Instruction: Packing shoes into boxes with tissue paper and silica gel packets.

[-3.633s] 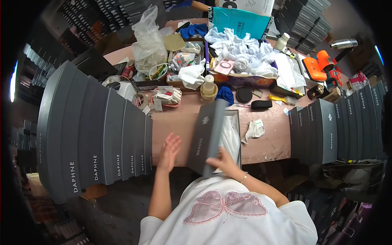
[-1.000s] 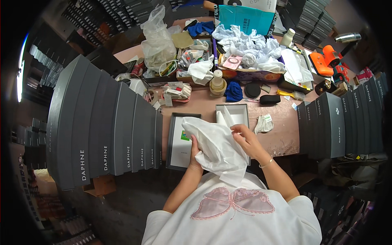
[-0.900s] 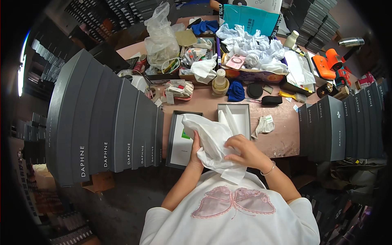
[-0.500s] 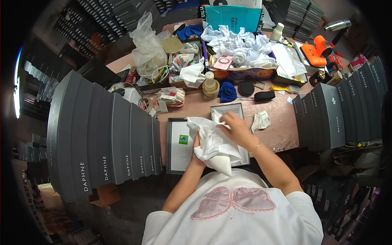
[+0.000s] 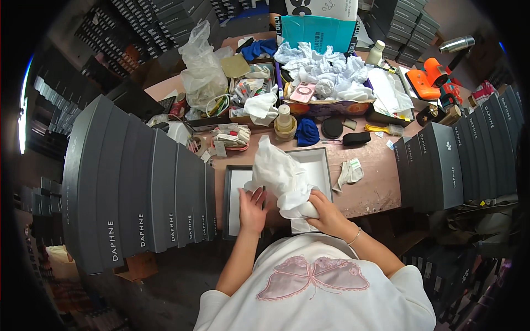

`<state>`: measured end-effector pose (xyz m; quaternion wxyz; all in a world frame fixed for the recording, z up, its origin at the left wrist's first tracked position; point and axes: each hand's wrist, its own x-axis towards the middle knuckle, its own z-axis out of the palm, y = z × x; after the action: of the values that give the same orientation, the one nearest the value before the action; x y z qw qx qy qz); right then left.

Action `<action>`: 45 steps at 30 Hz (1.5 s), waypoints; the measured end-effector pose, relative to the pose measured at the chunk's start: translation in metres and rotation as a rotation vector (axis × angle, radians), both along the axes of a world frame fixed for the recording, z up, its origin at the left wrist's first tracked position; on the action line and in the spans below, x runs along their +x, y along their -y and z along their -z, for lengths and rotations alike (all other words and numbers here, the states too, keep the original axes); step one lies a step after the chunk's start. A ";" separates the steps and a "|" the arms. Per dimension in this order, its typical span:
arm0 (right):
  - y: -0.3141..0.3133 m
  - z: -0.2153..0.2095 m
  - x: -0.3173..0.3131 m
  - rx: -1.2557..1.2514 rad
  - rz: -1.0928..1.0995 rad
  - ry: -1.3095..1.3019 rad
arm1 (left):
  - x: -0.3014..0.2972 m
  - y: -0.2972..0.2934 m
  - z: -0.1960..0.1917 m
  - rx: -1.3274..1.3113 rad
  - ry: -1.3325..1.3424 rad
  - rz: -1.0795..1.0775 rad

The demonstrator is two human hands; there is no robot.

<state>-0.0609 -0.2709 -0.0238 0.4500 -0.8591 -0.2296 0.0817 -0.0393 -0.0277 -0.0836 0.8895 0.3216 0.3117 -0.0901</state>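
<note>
A white shoe (image 5: 307, 211) is wrapped loosely in white tissue paper (image 5: 279, 175) above the bench. My right hand (image 5: 327, 214) grips the shoe by its bare near end, fingers curled round it. Most of the shoe is hidden by the tissue. My left hand (image 5: 253, 207) is open just left of the tissue, palm turned up and fingers spread, holding nothing. Below it lies a grey box part (image 5: 233, 187) with a white inside. The other box part (image 5: 322, 165), grey-rimmed and white inside, sits partly behind the wrapped shoe.
Grey shoeboxes stand in rows at left (image 5: 160, 187) and right (image 5: 441, 160). A white cloth glove (image 5: 349, 172) lies right of the box. Behind are a pump bottle (image 5: 285, 124), blue cloth (image 5: 307, 131), yellow-handled brush (image 5: 386, 129) and a carton of crumpled paper (image 5: 326, 105).
My right hand has moved from the tissue's far edge down to the shoe's near end. My left hand has let go and opened to the left. The wrapped shoe has turned more upright.
</note>
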 end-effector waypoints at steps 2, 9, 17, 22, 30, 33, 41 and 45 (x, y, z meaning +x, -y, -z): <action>0.004 -0.005 -0.006 -0.028 -0.015 0.035 | 0.017 -0.012 0.034 0.043 0.107 0.099; 0.036 0.006 0.009 -0.321 -0.055 0.099 | 0.110 -0.043 -0.039 0.127 0.322 -0.204; 0.050 -0.011 0.015 -0.052 0.101 0.204 | 0.132 -0.063 -0.145 0.438 0.422 -0.164; 0.043 -0.012 0.015 0.091 0.154 -0.065 | 0.086 -0.027 -0.207 0.588 0.896 -0.530; 0.042 0.010 0.007 0.253 0.255 -0.254 | 0.071 -0.061 -0.146 1.504 0.898 -0.701; 0.041 0.008 0.011 0.085 0.150 -0.106 | 0.069 -0.070 -0.150 1.601 0.821 -0.883; 0.029 0.000 0.017 0.401 0.338 -0.261 | 0.078 -0.066 -0.075 1.876 0.960 0.167; 0.040 -0.023 0.015 -0.041 0.149 0.100 | 0.098 -0.107 -0.002 1.931 0.580 0.063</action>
<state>-0.0458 -0.3109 -0.0011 0.4253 -0.8858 -0.1854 0.0096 0.0585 0.0789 -0.0814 0.2871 0.9221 0.0143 0.2590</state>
